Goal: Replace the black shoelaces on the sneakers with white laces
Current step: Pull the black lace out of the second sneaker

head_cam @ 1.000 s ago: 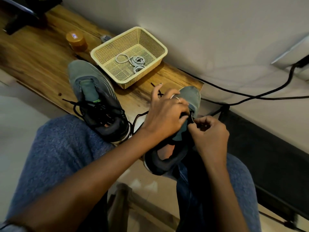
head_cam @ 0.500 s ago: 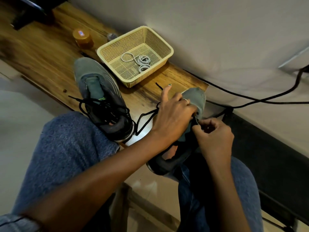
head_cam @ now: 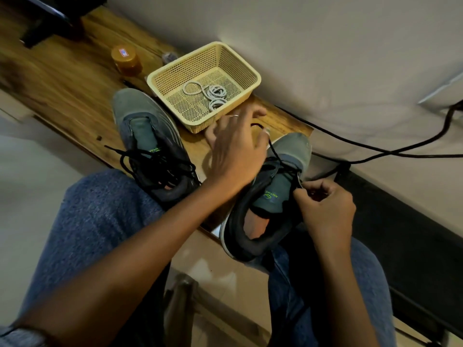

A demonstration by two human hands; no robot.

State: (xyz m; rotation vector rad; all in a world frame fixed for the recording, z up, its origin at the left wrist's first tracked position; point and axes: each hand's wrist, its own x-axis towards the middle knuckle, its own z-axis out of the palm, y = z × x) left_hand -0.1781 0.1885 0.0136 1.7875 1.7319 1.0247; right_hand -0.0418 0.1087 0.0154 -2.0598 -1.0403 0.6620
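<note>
The right sneaker [head_cam: 270, 196] lies at the table [head_cam: 62, 78] edge, heel toward the person, its black lace [head_cam: 274, 151] partly pulled out of the eyelets. The left hand [head_cam: 238, 146] is raised above its toe with fingers spread, and the lace runs up to its fingertips; whether it pinches the lace I cannot tell. The right hand [head_cam: 325, 209] is curled at the shoe's right eyelet edge, pinching there. The left sneaker [head_cam: 150, 146] stands just beside on the table, still laced in black. Behind both, a cream basket [head_cam: 172, 76] holds coiled white laces [head_cam: 210, 93]. An orange jar [head_cam: 126, 60] stands near the basket's far corner.
</note>
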